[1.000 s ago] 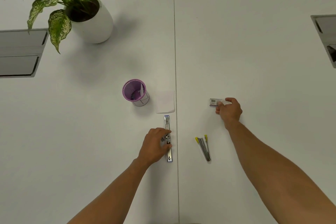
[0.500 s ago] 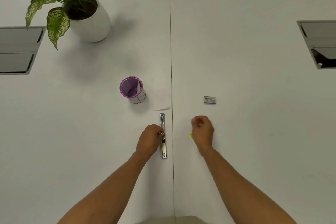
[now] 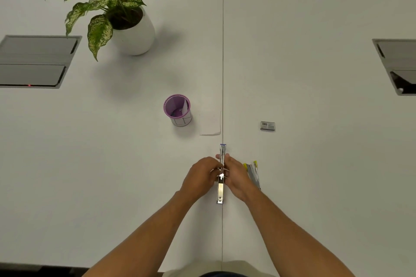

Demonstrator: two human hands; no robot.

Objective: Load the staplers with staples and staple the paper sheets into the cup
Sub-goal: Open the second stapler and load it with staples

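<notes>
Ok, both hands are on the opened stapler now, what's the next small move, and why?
Probably seat the staple strip in the open stapler's channel. Both the left hand and right hand meet at its middle, where something small and pale shows between the fingers; whether that is staples I can't tell. The staple box lies apart, and the yellow stapler waits untouched.

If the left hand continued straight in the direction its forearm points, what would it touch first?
It already touches the opened silver stapler. Just beyond lies the right hand, then probably the yellow-tipped grey stapler. The left hand points up-right.
</notes>
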